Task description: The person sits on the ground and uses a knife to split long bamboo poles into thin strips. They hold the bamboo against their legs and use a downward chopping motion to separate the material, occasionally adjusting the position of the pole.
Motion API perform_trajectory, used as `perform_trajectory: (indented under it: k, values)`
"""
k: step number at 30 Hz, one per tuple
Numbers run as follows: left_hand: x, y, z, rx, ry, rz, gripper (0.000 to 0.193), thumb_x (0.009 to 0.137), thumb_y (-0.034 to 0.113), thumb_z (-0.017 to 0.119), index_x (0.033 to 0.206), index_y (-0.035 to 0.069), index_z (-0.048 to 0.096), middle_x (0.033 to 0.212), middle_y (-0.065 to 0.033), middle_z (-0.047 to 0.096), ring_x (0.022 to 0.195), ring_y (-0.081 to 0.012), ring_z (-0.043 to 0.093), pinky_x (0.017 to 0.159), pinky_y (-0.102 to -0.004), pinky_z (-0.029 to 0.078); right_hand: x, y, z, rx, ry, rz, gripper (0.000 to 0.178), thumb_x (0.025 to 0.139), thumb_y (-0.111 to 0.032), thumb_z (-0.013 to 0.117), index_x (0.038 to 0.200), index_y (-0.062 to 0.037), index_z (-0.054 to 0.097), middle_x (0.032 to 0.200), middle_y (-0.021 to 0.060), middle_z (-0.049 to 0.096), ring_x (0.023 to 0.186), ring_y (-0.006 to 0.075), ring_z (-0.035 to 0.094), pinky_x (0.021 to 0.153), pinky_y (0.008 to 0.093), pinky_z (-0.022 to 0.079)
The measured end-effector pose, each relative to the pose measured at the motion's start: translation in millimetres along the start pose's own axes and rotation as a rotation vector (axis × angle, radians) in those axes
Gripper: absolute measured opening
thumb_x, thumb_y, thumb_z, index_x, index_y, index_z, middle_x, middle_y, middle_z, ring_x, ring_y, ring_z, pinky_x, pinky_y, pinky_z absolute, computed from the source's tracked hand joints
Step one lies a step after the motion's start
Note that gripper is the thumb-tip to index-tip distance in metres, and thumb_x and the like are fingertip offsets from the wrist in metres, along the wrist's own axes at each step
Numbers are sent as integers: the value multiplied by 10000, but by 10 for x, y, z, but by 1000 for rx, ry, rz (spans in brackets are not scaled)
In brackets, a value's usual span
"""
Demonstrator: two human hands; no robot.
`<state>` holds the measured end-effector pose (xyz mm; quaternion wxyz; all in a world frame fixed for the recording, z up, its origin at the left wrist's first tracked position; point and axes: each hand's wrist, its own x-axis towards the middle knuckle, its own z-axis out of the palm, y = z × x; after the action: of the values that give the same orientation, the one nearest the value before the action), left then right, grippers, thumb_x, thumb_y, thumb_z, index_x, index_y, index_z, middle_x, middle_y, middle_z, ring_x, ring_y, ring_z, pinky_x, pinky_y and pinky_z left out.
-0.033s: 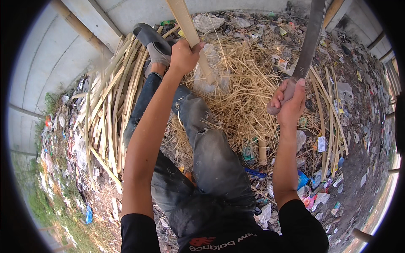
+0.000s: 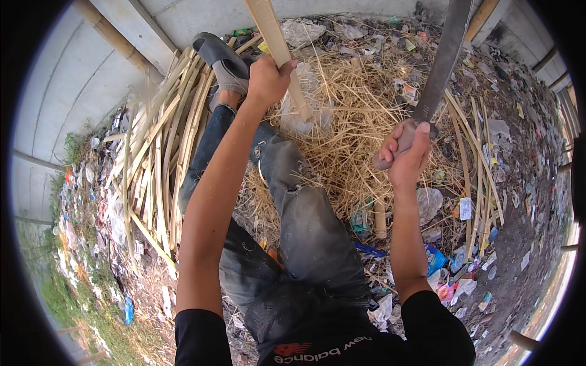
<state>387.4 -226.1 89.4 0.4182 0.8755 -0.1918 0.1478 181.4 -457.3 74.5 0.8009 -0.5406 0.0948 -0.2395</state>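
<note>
My left hand (image 2: 269, 80) is closed around a flat, pale bamboo strip (image 2: 270, 29), which slants from the top of the view down to a tip over the shavings. To the right, my right hand (image 2: 408, 154) grips the brown handle of a machete (image 2: 444, 68). Its long dark blade points up and away, apart from the strip, and its end runs out of view. Under and between both hands spreads a heap of thin, curly bamboo shavings (image 2: 357, 131). My legs in worn dark jeans (image 2: 308, 213) stretch out beneath the left arm.
A stack of split bamboo strips (image 2: 155, 165) lies left of my legs. More strips (image 2: 479, 177) rest on the right. Litter-strewn ground (image 2: 525, 201) surrounds me, with a pale panel wall (image 2: 67, 85) at the far left. A grey shoe (image 2: 221, 55) is on my outstretched foot.
My right hand and the machete have shifted slightly left, the handle end more than the blade. The left hand and bamboo strip have barely moved.
</note>
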Motion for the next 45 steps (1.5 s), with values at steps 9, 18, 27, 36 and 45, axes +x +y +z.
perform_trajectory:
  k: [9,18,27,36,45]
  values:
    - [152,-11,68,1,46,-23,264,953,249,728,969,-14,750,798,-231,716,786,-412,723,711,-476,552,-294,1612,-395,-614,-268,715,565,1034,-619,523,800,-105,492,599,-60,436,450,79,409,463,289,383]
    - [22,-110,48,17,16,-19,212,948,220,717,1031,33,771,842,-206,740,822,-375,741,737,-451,561,-303,718,154,-352,-218,419,572,1063,-593,466,813,-80,505,604,-8,473,448,85,439,426,273,371]
    - [79,-200,-123,-159,-64,-55,184,959,203,717,1034,46,775,904,-145,769,880,-276,746,810,-400,559,-430,1846,-599,-387,-110,907,552,1059,-531,504,733,-85,520,614,25,477,519,126,463,495,335,391]
    - [-78,-459,-250,-401,-103,-183,205,1008,167,683,1098,-16,707,997,-82,780,952,-175,724,875,-324,545,-544,744,-199,-229,-34,394,554,1056,-550,526,747,-90,497,618,-8,479,470,76,440,442,258,377]
    - [-1147,-341,-1065,-612,134,-241,306,1067,233,612,1205,-36,659,1161,-158,722,1113,-236,699,970,-360,590,-475,379,-2144,-1112,400,36,496,1034,-426,624,796,10,615,609,82,570,556,188,532,541,387,397]
